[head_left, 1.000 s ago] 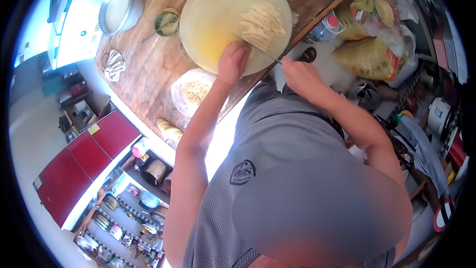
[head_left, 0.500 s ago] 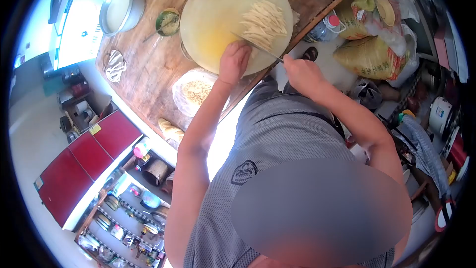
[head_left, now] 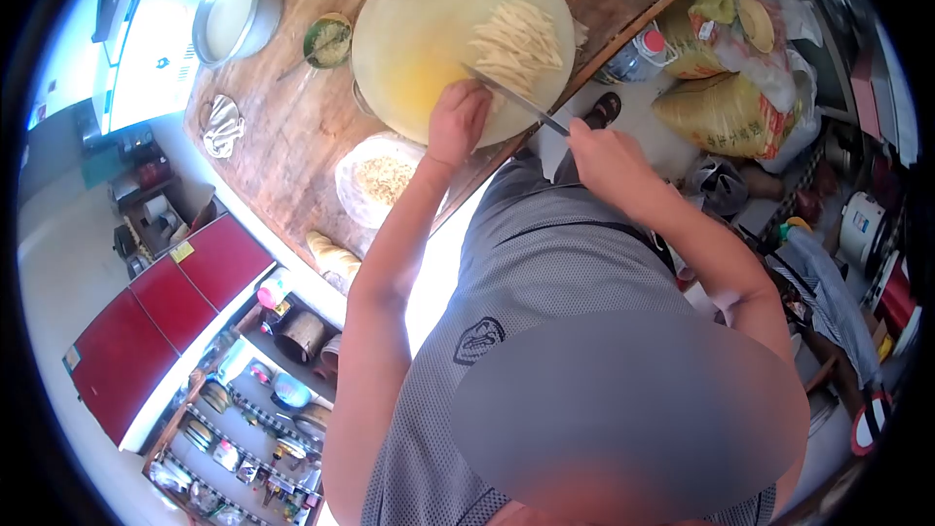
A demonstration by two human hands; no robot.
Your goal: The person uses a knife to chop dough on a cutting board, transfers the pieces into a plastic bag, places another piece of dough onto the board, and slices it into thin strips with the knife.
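My right hand (head_left: pixel 609 158) is wrapped around the handle of a knife (head_left: pixel 521 100), whose blade reaches up and left over the round board. Close by the blade tip, my left hand (head_left: pixel 459 121) rests on the near part of the board with its fingers curled down. Whatever lies under those fingers is hidden. Beyond the blade, a heap of pale, thin cut strips (head_left: pixel 517 39) lies on the right side of the large round cutting board (head_left: pixel 409 10). I cannot tell what the strips are made of.
On the wooden table (head_left: pixel 287 127) stand a metal pot (head_left: pixel 263 24), a small green bowl (head_left: pixel 328 42), a cloth (head_left: pixel 223 127) and a clear bag (head_left: pixel 383 181) of pale crumbly food. Sacks (head_left: pixel 726 117) and a plastic bottle (head_left: pixel 636 56) are on the floor to the right.
My right hand has drawn back slightly to the lower right, so more of the knife shows. My left hand and the heap of strips have barely moved.
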